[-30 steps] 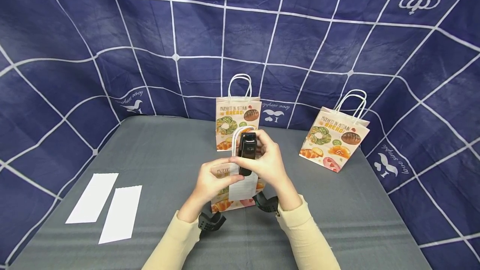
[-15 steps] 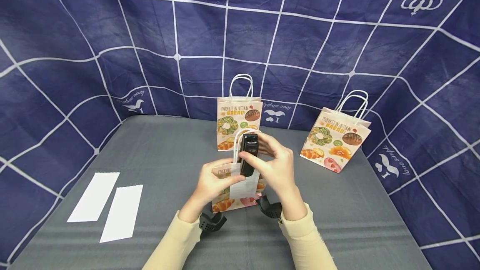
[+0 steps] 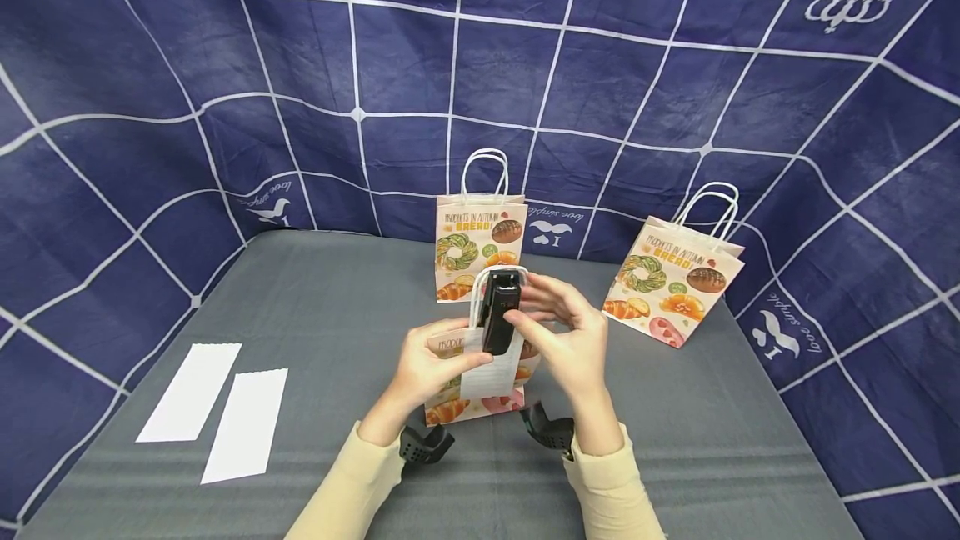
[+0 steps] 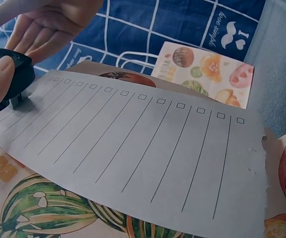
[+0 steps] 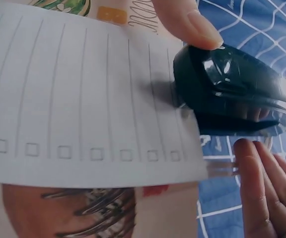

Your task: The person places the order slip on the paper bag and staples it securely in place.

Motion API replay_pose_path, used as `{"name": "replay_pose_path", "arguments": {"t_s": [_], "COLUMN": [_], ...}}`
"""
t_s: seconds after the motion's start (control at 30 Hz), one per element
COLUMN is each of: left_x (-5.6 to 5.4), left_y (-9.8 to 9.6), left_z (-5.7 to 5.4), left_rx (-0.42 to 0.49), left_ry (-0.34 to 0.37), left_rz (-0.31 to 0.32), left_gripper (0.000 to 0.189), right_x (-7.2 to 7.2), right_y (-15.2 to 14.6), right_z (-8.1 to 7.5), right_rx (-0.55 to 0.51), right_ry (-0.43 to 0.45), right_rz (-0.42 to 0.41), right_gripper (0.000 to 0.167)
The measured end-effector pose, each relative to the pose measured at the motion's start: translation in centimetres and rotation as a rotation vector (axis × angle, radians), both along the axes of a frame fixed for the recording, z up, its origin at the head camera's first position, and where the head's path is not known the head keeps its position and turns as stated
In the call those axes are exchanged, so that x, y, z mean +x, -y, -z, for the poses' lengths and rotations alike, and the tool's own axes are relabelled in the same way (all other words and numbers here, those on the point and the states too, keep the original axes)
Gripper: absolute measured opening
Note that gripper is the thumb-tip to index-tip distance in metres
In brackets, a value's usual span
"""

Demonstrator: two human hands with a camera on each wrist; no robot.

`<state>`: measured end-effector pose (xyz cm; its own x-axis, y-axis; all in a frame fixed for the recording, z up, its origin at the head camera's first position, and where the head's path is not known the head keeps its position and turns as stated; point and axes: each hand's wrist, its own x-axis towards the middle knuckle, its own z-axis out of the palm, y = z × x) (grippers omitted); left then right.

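Observation:
In the head view, a black stapler stands upright at the top of the nearest paper bag, over a white checklist slip on the bag's front. My left hand pinches the stapler's lower end, its thumb on the stapler and its fingers partly hidden behind the bag. My right hand is at the stapler's right side, fingers spread and thumb tip near or touching it. The right wrist view has the right fingers straight below the stapler, with a visible gap.
Two similar bread-print bags stand behind, one at the centre and one tilted at the right. Two white slips lie at the left of the grey table. A blue gridded cloth hangs around the table.
My right hand has loosened from the stapler and shifted right, its fingers spreading. The left hand stays at the stapler's lower end, and the bag and slip barely move.

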<state>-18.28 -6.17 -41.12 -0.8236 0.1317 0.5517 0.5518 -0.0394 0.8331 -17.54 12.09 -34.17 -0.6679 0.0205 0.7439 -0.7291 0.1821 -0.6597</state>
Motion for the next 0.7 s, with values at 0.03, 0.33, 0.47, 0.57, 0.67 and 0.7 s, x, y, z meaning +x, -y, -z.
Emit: {"name": "replay_pose_path", "arguments": {"t_s": [0.03, 0.33, 0.47, 0.57, 0.67, 0.7], "left_x": [0.0, 0.0, 0.3, 0.8, 1.3, 1.3], "left_y": [0.0, 0.0, 0.0, 0.0, 0.0, 0.0], "left_z": [0.0, 0.1, -0.6, -1.5, -2.5, -2.5], "left_rx": [0.002, 0.005, 0.001, 0.002, 0.007, 0.006], "left_ry": [0.0, 0.028, 0.02, 0.009, 0.017, 0.02], "left_rz": [0.0, 0.001, 0.002, 0.018, 0.041, 0.045], "left_gripper": [0.039, 0.04, 0.04, 0.039, 0.038, 0.037], "right_x": [0.0, -0.5, -0.9, -1.2, -1.7, -1.9], "right_y": [-0.1, -0.9, -1.3, -1.7, -2.2, -2.3], "right_z": [0.1, 1.4, 2.1, 2.7, 3.5, 3.8], "right_rx": [-0.01, -0.073, -0.06, -0.06, -0.08, -0.087], "right_ry": [-0.004, -0.029, -0.002, 0.03, 0.062, 0.076], "right_rz": [-0.009, -0.055, -0.019, -0.034, -0.13, -0.172], "right_gripper": [0.045, 0.037, 0.041, 0.043, 0.045, 0.046]}}
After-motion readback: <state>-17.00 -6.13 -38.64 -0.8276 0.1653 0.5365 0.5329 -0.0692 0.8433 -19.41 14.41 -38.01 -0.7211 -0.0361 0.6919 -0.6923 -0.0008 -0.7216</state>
